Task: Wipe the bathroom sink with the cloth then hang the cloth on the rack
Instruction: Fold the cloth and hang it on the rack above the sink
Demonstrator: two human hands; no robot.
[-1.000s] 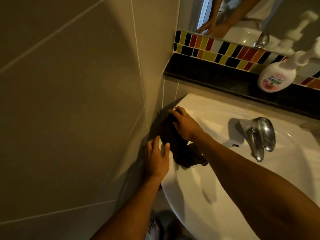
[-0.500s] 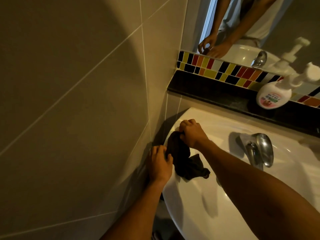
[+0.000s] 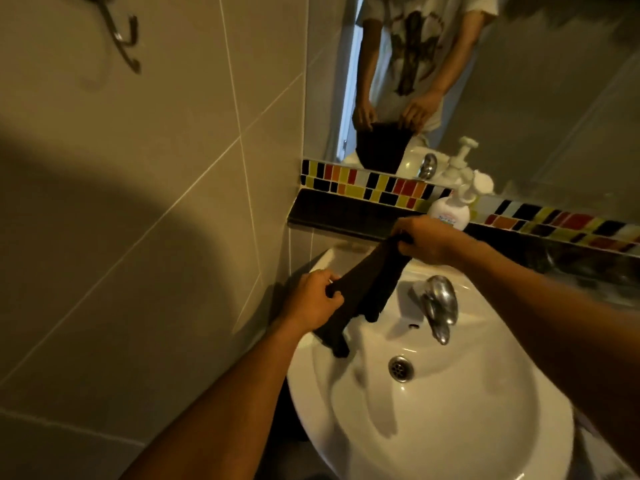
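A dark cloth is stretched out in the air above the left back part of the white sink. My left hand pinches its near corner and my right hand grips its far corner, higher up. The cloth's lower edge hangs down toward the basin. A metal wall hook of the rack shows on the tiled wall at the top left, well above both hands.
A chrome tap stands at the back of the basin, the drain below it. A white pump bottle sits on the dark ledge. The mirror above reflects the person. The tiled wall is close on the left.
Both hands have lifted the bunched cloth off the sink rim and pulled it open between them. The view has tilted up, bringing the wall hook and mirror into sight.
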